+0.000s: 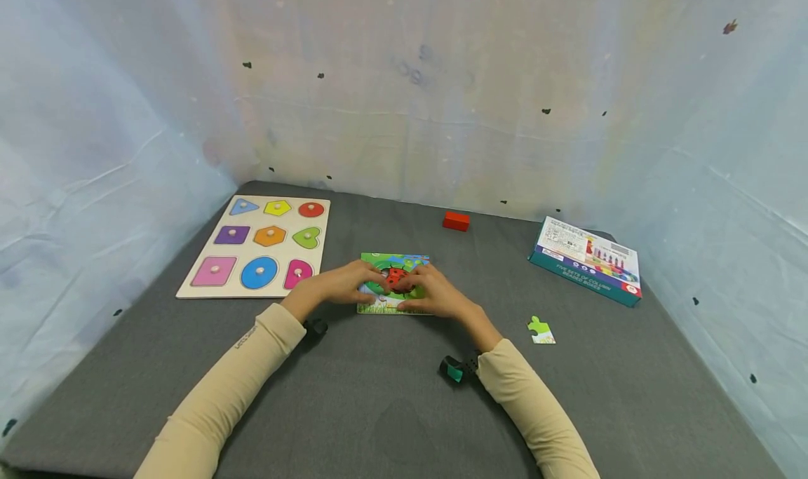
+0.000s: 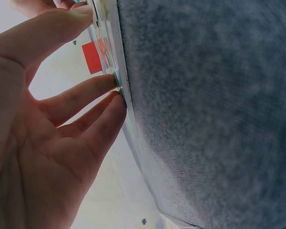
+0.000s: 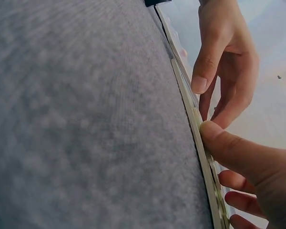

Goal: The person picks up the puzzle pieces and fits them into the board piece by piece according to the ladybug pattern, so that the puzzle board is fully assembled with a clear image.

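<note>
A small jigsaw puzzle board (image 1: pixel 381 306) with a red ladybug on a green ground lies flat on the table. My left hand (image 1: pixel 344 283) reaches over its left side, fingertips touching the surface. From the right, my right hand (image 1: pixel 440 294) rests its thumb and fingertips on the board. In the right wrist view, the right thumb (image 3: pixel 229 145) presses close to the board's near edge, beside the left hand (image 3: pixel 231 57). Fairly straight left fingers (image 2: pixel 81 98) touch the board in the left wrist view. One loose green-and-white jigsaw piece (image 1: pixel 541 331) lies apart, to the right.
A wooden peg board (image 1: pixel 232 287) with coloured shapes lies to the left. Behind the puzzle sits a red block (image 1: pixel 456 221). A teal-sided cardboard box (image 1: pixel 587 261) is at the back right. Pale sheeting (image 1: pixel 404 100) rises around the grey table (image 1: pixel 379 395).
</note>
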`<state>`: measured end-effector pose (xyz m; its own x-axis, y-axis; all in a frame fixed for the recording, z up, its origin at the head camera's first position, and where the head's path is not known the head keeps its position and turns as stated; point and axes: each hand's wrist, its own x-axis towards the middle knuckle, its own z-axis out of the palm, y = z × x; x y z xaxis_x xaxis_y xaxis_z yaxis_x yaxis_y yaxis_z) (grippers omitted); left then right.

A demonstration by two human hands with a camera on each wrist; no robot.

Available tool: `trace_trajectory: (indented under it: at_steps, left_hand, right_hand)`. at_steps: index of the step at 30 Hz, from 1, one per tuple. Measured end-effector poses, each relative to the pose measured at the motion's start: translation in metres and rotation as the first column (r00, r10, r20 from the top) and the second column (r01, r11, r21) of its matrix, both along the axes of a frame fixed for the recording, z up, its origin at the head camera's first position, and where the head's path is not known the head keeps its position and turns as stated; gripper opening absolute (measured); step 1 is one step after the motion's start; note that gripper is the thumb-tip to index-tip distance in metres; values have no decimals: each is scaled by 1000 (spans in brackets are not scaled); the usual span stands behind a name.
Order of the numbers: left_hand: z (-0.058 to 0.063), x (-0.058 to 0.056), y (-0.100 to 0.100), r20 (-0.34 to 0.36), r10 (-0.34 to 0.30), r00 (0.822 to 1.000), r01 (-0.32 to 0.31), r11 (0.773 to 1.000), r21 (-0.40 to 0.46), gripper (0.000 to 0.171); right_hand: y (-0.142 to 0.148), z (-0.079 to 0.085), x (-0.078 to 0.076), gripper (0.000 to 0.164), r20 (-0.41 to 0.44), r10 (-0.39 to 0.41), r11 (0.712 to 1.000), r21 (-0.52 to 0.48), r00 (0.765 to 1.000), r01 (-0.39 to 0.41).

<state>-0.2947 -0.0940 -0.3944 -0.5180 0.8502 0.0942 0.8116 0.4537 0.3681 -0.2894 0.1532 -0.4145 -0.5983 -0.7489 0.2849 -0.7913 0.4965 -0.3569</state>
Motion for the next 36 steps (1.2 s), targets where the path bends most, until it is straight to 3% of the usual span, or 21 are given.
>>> trace_trajectory:
  at_steps: [14,27,36]
  left_hand:
    - [-1,0,3,11,-9,1000,9,1000,-13,25]
    - [11,11,19,-23,62,998,-66,980,-189,41]
    - [15,11,27,-42,60,997,-68,966,-251,40]
  right_hand:
    - [2,0,2,36,-26,29,999,-22,999,-30]
    - [3,-4,2,33,-2,33,999,-42,999,-33]
    - [5,-1,6,41,25,22,1000,-7,999,-22]
